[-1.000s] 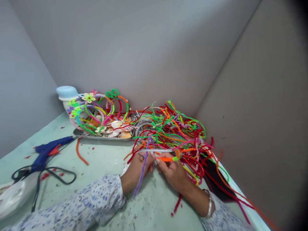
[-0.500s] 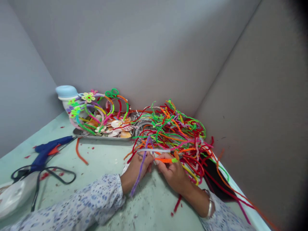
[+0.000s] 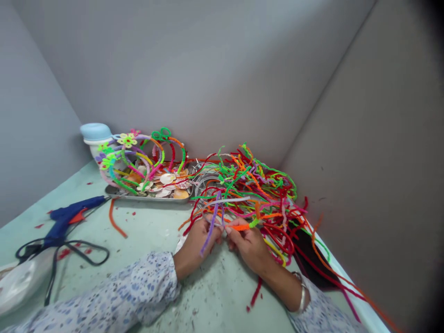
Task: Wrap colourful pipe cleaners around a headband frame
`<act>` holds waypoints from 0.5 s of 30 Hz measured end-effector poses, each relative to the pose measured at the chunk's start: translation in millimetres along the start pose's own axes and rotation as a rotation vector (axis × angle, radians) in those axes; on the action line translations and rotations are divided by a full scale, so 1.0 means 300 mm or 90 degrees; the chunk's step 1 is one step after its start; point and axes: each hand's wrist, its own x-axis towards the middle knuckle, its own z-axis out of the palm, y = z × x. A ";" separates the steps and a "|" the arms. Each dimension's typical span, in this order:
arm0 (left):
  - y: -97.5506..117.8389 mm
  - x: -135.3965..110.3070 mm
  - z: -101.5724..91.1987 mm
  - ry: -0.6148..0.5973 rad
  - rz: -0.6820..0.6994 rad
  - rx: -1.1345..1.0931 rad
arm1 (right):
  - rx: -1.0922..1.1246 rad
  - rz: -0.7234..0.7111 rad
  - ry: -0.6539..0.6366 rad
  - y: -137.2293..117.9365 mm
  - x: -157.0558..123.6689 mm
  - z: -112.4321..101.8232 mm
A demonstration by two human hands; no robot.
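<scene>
Green tabletop (image 3: pixel 215 296): blue glue gun (image 3: pixel 65 219) left of metal tray (image 3: pixel 147 197) (pipe-cleaner heap (image 3: pixel 256 185) right).

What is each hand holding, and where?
The left hand pinches a fuzzy purple pipe cleaner near its middle; the right hand grips a fuzzy orange pipe cleaner at its inner end.

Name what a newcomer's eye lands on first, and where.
The tangle of bright pipe cleaners in the corner strikes first, with the left hand pinching a purple pipe cleaner and the right hand an orange one before it. Flowered pipe-cleaner hoops rise from a metal tray to the left, and a blue glue gun lies front left.
</scene>
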 end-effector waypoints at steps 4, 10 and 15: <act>0.012 -0.001 -0.001 0.000 -0.007 -0.005 | -0.024 -0.002 -0.002 -0.016 -0.004 -0.005; 0.023 -0.006 0.000 0.001 -0.020 -0.012 | -0.082 -0.052 0.012 -0.050 -0.001 -0.009; 0.029 -0.002 -0.001 0.004 -0.031 -0.014 | -0.101 -0.056 -0.009 -0.052 -0.003 -0.010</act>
